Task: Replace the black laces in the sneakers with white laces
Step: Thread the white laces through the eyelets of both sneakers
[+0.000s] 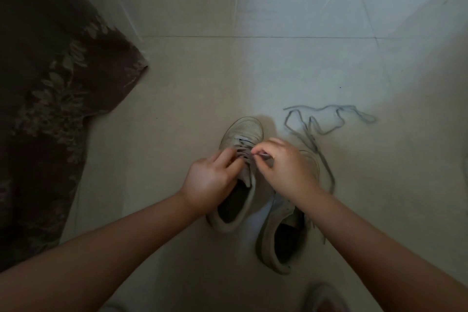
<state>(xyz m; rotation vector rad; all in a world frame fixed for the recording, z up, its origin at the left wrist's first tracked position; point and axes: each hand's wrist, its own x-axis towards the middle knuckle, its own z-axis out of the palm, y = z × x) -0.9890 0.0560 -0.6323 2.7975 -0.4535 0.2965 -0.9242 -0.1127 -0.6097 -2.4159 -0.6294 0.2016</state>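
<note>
Two bare forearms come into view, one from 8 o'clock and one from 4 o'clock, each ending in a bare hand. The left hand [212, 182] and the right hand [283, 167] wear no gloves, and no ring, watch or bracelet shows on the fingers or wrists that can be seen. No sleeve reaches as far as either forearm runs in the frame. The arms look smooth and rounded, the hands short and broad, with stubby fingers. The dim light hides the nails and finer detail.

pretty dim overall, light coming from 1 o'clock, glare streaks up top, edges stretched and soft
</note>
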